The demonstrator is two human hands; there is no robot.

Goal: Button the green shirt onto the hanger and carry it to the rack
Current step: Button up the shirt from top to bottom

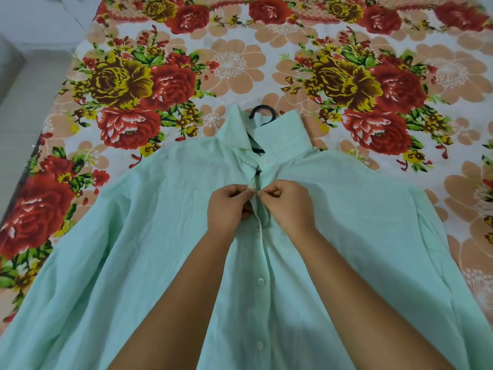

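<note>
Two hands at work on one garment. Item: green shirt [160, 236], pale mint, long-sleeved, laid front-up and spread across a floral sheet [229, 62] printed with red and yellow roses; the sleeves run out to either side and the hem end passes below the frame. Item: hanger [262, 113], black, inside the shirt; only its hook shows above the collar [280, 134], plus a short dark stretch in the neck opening. The collar stands turned up, with a white collar button [265, 161] at its base. Left hand [230, 206]: fingers curled, thumb and fingertips pinching the front-opening edge on its own side, just below the neck. Right hand [288, 206]: curled likewise, pinching the opposite edge; the two grips meet at the centre line, fingertips nearly touching. Whether a button sits between the fingertips cannot be told. The shirt lies directly under both hands and forearms, the pinch point on its upper chest, between the collar and the lower buttons. Lower buttons: upper white button [260, 281] mid-front, lower white button [260, 344] beneath it, both between the forearms. Pale floor [26, 89] at the far left edge.
</note>
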